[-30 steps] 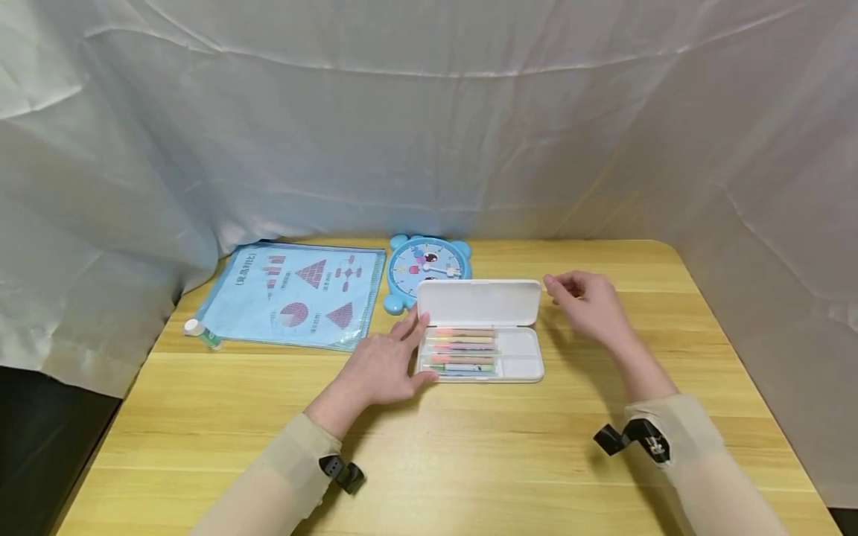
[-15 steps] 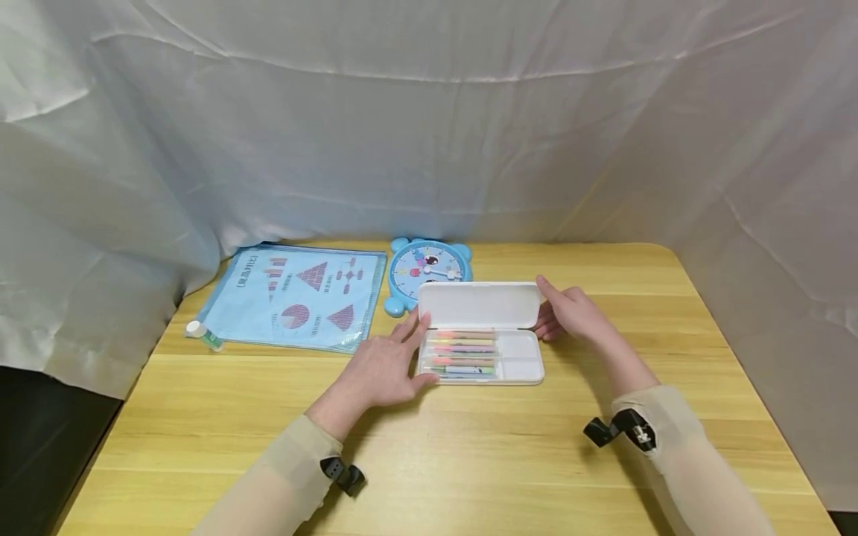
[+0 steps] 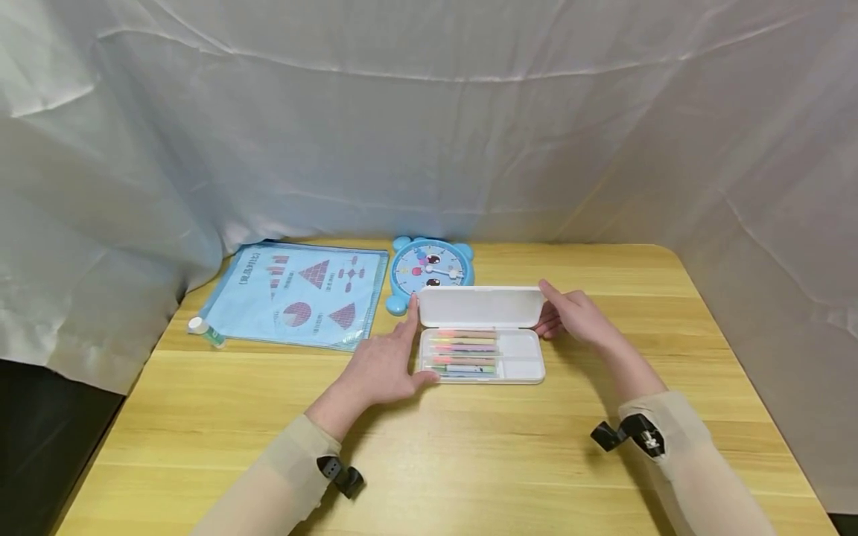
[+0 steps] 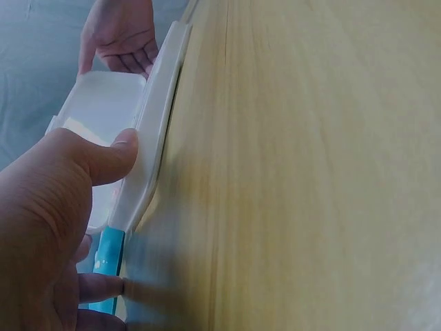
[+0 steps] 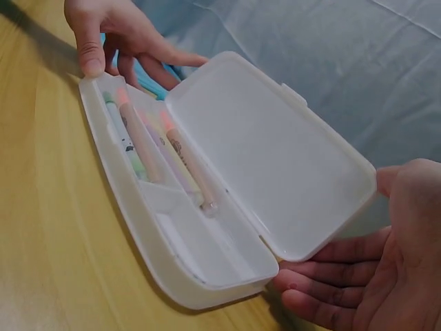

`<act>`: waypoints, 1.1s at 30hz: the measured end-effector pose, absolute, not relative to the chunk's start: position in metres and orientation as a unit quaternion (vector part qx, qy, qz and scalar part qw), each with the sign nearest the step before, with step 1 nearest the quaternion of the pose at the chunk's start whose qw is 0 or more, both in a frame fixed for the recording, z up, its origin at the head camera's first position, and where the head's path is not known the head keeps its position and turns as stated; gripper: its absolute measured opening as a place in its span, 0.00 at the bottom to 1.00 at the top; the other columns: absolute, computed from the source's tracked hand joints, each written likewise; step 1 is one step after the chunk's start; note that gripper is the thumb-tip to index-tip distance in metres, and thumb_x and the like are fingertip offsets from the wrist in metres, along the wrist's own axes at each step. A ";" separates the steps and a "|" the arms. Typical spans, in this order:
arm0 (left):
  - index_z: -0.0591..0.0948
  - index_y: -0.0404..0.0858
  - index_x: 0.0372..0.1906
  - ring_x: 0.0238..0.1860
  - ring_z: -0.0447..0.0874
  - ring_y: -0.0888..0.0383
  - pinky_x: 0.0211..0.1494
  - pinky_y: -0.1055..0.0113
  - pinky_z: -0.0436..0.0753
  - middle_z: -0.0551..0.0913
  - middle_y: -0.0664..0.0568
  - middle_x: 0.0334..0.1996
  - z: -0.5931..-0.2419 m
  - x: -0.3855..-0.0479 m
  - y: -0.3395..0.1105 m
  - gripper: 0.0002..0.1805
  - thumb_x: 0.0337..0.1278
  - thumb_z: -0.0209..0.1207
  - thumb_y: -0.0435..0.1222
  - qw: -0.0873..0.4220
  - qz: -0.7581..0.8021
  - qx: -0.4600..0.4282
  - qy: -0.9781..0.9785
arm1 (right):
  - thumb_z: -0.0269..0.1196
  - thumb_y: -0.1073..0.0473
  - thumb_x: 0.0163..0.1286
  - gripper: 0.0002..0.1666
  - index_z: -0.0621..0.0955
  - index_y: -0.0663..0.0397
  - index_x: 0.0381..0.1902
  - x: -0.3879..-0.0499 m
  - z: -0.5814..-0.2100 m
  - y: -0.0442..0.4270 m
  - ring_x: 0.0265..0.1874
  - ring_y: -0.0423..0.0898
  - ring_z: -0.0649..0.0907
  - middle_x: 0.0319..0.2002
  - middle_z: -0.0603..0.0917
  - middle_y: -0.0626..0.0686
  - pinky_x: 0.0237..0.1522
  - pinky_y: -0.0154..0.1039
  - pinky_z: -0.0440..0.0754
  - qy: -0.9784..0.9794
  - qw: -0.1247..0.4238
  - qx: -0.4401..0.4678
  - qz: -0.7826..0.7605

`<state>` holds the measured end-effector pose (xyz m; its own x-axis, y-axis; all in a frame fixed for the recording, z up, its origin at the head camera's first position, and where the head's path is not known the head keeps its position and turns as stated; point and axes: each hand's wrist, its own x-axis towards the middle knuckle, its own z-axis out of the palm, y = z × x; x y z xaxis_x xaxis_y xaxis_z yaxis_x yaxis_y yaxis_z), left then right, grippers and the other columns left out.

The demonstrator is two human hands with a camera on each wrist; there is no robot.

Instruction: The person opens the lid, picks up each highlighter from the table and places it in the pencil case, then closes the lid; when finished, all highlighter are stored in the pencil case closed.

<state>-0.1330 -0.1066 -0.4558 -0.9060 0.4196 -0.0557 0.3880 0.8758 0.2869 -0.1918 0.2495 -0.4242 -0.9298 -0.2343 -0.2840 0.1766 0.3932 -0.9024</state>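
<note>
A white pencil case (image 3: 524, 368) lies on the table with its hinged lid (image 3: 479, 307) standing raised at the back. Several pastel highlighter pens (image 5: 141, 131) fill its left part. My left hand (image 3: 382, 365) holds the case's left end: the thumb is on the front corner, and the index finger reaches up to the lid's left corner. At the other end, my right hand (image 3: 579, 316) touches the lid's right corner with its thumb. Its other fingers (image 5: 337, 272) extend beside and behind the lid, near the hinge.
Behind the case lies a blue toy clock (image 3: 429, 264), partly covered by the lid. A blue zip pouch (image 3: 295, 298) printed with charts is at the back left, with a glue stick (image 3: 206, 332) at its corner. Grey cloth (image 3: 429, 149) hangs behind the table.
My right hand has come in from the right to the lid's right corner. The left index finger has lifted to the lid's left corner. The lid's top edge has tipped slightly forward.
</note>
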 end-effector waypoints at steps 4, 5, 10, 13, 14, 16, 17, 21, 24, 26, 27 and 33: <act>0.33 0.40 0.86 0.58 0.87 0.44 0.41 0.52 0.85 0.67 0.44 0.78 -0.455 -0.132 -0.107 0.73 0.55 0.63 0.73 0.055 0.137 0.208 0.967 | 0.46 0.36 0.86 0.47 0.81 0.84 0.48 -0.189 -0.426 0.252 0.36 0.52 0.89 0.39 0.87 0.69 0.45 0.45 0.89 0.805 0.182 -0.026 -0.564; 0.34 0.40 0.87 0.60 0.85 0.44 0.42 0.51 0.86 0.66 0.45 0.79 -0.455 -0.132 -0.108 0.73 0.55 0.64 0.73 0.054 0.140 0.208 0.967 | 0.47 0.36 0.86 0.46 0.81 0.84 0.48 -0.188 -0.427 0.252 0.37 0.53 0.88 0.40 0.87 0.69 0.45 0.45 0.89 0.804 0.180 -0.028 -0.566; 0.39 0.40 0.87 0.58 0.86 0.43 0.43 0.51 0.86 0.64 0.46 0.80 -0.455 -0.129 -0.108 0.71 0.55 0.66 0.72 0.038 0.151 0.209 0.965 | 0.47 0.41 0.88 0.42 0.80 0.85 0.50 -0.183 -0.431 0.255 0.40 0.55 0.88 0.44 0.86 0.72 0.48 0.46 0.88 0.791 0.175 -0.059 -0.583; 0.45 0.38 0.87 0.45 0.89 0.46 0.38 0.54 0.85 0.70 0.44 0.77 -0.455 -0.128 -0.107 0.70 0.53 0.68 0.71 0.022 0.153 0.210 0.966 | 0.47 0.46 0.89 0.40 0.79 0.87 0.52 -0.180 -0.432 0.258 0.42 0.57 0.88 0.45 0.85 0.75 0.50 0.48 0.87 0.787 0.176 -0.085 -0.585; 0.48 0.37 0.87 0.40 0.88 0.48 0.36 0.56 0.84 0.74 0.42 0.74 -0.455 -0.128 -0.107 0.70 0.52 0.69 0.70 0.019 0.155 0.209 0.965 | 0.47 0.47 0.89 0.39 0.79 0.87 0.52 -0.179 -0.432 0.259 0.43 0.57 0.88 0.46 0.85 0.75 0.51 0.48 0.87 0.789 0.175 -0.091 -0.582; 0.52 0.35 0.86 0.32 0.84 0.51 0.33 0.58 0.82 0.82 0.40 0.66 -0.454 -0.127 -0.107 0.69 0.51 0.71 0.69 0.013 0.156 0.209 0.965 | 0.46 0.48 0.89 0.38 0.79 0.87 0.53 -0.177 -0.433 0.262 0.45 0.60 0.89 0.47 0.85 0.76 0.53 0.50 0.87 0.795 0.173 -0.104 -0.572; 0.54 0.35 0.85 0.30 0.81 0.53 0.32 0.59 0.81 0.85 0.39 0.61 -0.454 -0.127 -0.107 0.69 0.50 0.72 0.69 0.011 0.158 0.207 0.965 | 0.46 0.48 0.89 0.37 0.79 0.87 0.53 -0.176 -0.432 0.263 0.46 0.62 0.88 0.48 0.85 0.76 0.54 0.51 0.86 0.798 0.173 -0.110 -0.567; 0.58 0.36 0.84 0.24 0.75 0.56 0.31 0.61 0.79 0.90 0.43 0.42 -0.454 -0.127 -0.107 0.67 0.48 0.73 0.69 0.007 0.168 0.206 0.964 | 0.47 0.48 0.89 0.36 0.80 0.84 0.55 -0.172 -0.433 0.267 0.52 0.67 0.87 0.51 0.86 0.75 0.59 0.57 0.82 0.807 0.174 -0.122 -0.550; 0.57 0.37 0.85 0.22 0.71 0.58 0.27 0.62 0.76 0.86 0.49 0.30 -0.456 -0.127 -0.108 0.67 0.49 0.73 0.69 0.000 0.176 0.208 0.962 | 0.48 0.48 0.89 0.35 0.80 0.82 0.57 -0.169 -0.435 0.269 0.55 0.68 0.85 0.54 0.85 0.74 0.62 0.59 0.80 0.807 0.176 -0.128 -0.549; 0.54 0.39 0.86 0.20 0.67 0.60 0.25 0.62 0.73 0.81 0.52 0.23 -0.457 -0.127 -0.109 0.68 0.50 0.72 0.69 -0.004 0.183 0.210 0.960 | 0.49 0.48 0.88 0.34 0.80 0.81 0.59 -0.168 -0.436 0.271 0.56 0.67 0.85 0.56 0.85 0.73 0.62 0.59 0.79 0.805 0.177 -0.133 -0.550; 0.53 0.40 0.87 0.19 0.65 0.60 0.24 0.62 0.71 0.77 0.53 0.20 -0.457 -0.127 -0.109 0.68 0.50 0.72 0.68 -0.006 0.185 0.212 0.959 | 0.49 0.49 0.88 0.33 0.79 0.80 0.60 -0.167 -0.437 0.272 0.57 0.67 0.84 0.57 0.84 0.72 0.62 0.59 0.79 0.803 0.177 -0.137 -0.552; 0.59 0.41 0.85 0.24 0.76 0.58 0.35 0.57 0.83 0.91 0.43 0.39 -0.461 -0.127 -0.112 0.64 0.50 0.74 0.66 -0.021 0.213 0.223 0.951 | 0.52 0.53 0.87 0.29 0.77 0.79 0.65 -0.163 -0.442 0.277 0.59 0.67 0.84 0.61 0.82 0.72 0.63 0.56 0.79 0.799 0.178 -0.154 -0.554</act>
<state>-0.1266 -0.1123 -0.4607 -0.8996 0.4152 0.1355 0.4333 0.8093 0.3965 -0.1628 0.2774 -0.4421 -0.8894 -0.4428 -0.1130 -0.0494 0.3390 -0.9395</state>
